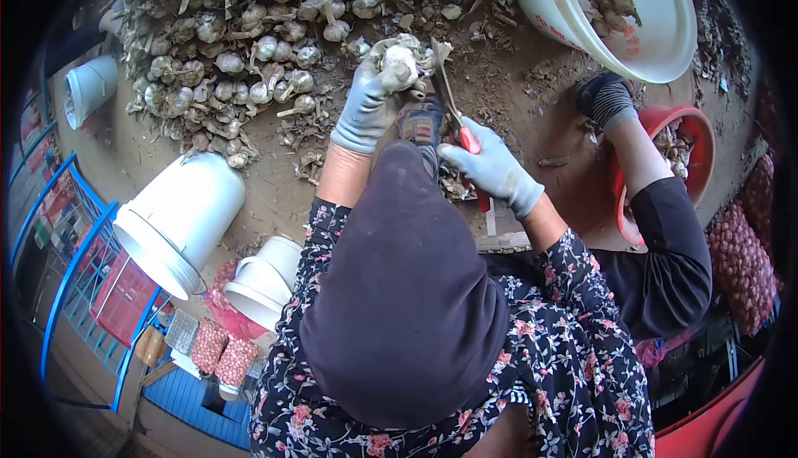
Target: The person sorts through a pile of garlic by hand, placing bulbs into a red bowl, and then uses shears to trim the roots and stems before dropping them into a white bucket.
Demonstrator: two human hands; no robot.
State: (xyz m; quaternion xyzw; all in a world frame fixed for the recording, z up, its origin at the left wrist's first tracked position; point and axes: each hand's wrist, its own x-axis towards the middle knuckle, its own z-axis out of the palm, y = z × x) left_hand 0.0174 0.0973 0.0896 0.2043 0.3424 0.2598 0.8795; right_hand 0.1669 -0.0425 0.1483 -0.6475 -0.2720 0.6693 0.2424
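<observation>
Red print: marks on the wall of the big white tub (611,66), plus more red marks inside it; characters too small to read from here.
White tub: ahead right, several dull brownish bulbs inside.
Red tub (703,138): right side, stemmed bulbs inside, person's right leg across part of it.
Garlic pile (249,51): ahead left, heaped on the dirt floor (553,113), dry stalks attached, loose skins scattered near it.
Left side: large white bucket (187,209), smaller white bucket (266,283) near it, pale bucket (93,88) farther out.
Past the buckets: blue railing (65,271), blue slatted panel (187,400), two packs of pinkish bulbs (237,360).
Far right: mesh sack (740,263) full of pinkish bulbs.
In the way: bent knee (407,242) in dark cloth between the forearms; shoe (420,125) just below the bulb.
Garlic bulb (399,66): up in the left hand, beyond the knee; whitish, papery, hint of purple, rough skin around it.
Left hand (366,109): grey glove, fingers clamped round the bulb.
Right hand (499,171): grey glove, wrapped on the red-handled cutter (447,92); blade just beside the bulb, can't tell whether touching.
</observation>
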